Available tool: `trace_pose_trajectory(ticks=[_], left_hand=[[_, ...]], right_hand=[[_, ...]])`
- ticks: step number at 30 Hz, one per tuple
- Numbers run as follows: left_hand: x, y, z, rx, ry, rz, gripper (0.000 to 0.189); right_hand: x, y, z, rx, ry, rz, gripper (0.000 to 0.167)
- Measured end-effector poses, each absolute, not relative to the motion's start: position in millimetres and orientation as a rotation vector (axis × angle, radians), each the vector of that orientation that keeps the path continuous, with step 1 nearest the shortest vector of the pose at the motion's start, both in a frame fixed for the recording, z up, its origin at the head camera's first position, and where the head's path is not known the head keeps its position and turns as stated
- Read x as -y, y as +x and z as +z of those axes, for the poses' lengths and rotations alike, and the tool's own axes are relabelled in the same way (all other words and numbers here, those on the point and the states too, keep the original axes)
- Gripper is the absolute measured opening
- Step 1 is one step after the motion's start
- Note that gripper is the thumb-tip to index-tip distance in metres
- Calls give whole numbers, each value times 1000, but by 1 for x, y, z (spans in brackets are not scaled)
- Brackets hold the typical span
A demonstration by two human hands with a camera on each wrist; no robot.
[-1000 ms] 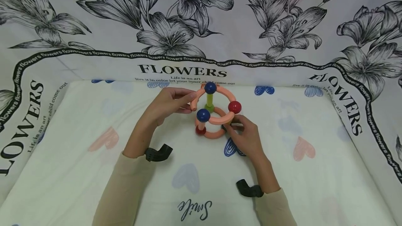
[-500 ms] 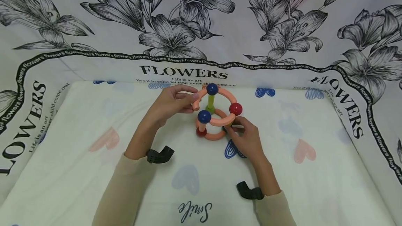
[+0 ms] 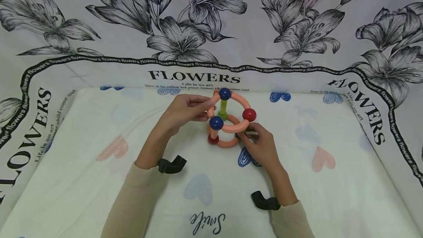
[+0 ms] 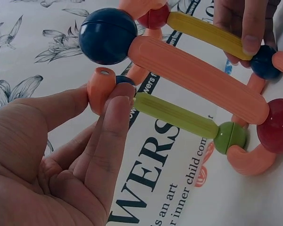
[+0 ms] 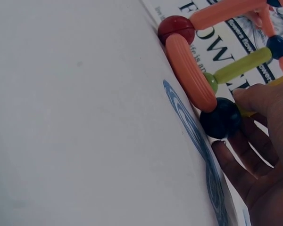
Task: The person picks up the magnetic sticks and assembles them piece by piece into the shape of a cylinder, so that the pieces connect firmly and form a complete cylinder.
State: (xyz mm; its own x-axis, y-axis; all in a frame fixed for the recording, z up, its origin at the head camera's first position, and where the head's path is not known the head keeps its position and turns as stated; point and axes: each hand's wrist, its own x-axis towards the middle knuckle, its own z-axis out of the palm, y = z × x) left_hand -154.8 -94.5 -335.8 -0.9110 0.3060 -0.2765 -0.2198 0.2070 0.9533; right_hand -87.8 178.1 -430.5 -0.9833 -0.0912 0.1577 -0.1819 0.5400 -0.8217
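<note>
A two-tier toy of magnetic rods and balls stands on the cloth in front of me. Curved orange rods (image 3: pixel 240 99) form its upper ring, joined by two blue balls (image 3: pixel 216 123) and a red ball (image 3: pixel 249 115). My left hand (image 3: pixel 185 111) pinches the curved orange rod (image 4: pixel 100 94) at the ring's left; its free end, with a small hole, lies close to the front blue ball (image 4: pixel 108 35). My right hand (image 3: pixel 261 144) holds the yellow upright rod (image 4: pixel 205 35) low down, fingers at the lower dark blue ball (image 5: pixel 220 118). A green upright rod (image 3: pixel 223 105) stands behind.
A white cloth (image 3: pixel 148 208) printed with hearts and lettering covers the table. Behind it rises a floral fabric (image 3: pixel 231 52) with a black border. Black wrist mounts (image 3: pixel 172 164) sit on both forearms.
My left hand has moved slightly right, swinging the curved orange rod's free end inward, closer to the front blue ball. The right hand keeps its hold at the base.
</note>
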Motion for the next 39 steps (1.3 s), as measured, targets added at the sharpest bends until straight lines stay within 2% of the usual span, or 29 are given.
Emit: trace_pose_trajectory(ticks=[15,24,30,36,39], left_hand=[[89,-153,-343,-2128,166,1709,44],[95,-150,-346,-2125,212,1670,46],[105,-147,-340,-2189,240,1556,54],[110,-149,-342,-2377,326,1315,38],[111,-153,-343,-2407,420,1134,37]], right_hand=[[-182,-86,-438,2653,229,1502,37],[-188,-85,-447,2663,307,1574,35],[-190,-87,-450,2651,319,1619,32],[-191,-88,-448,2597,335,1597,29],[-192,-91,-444,2567,363,1575,30]])
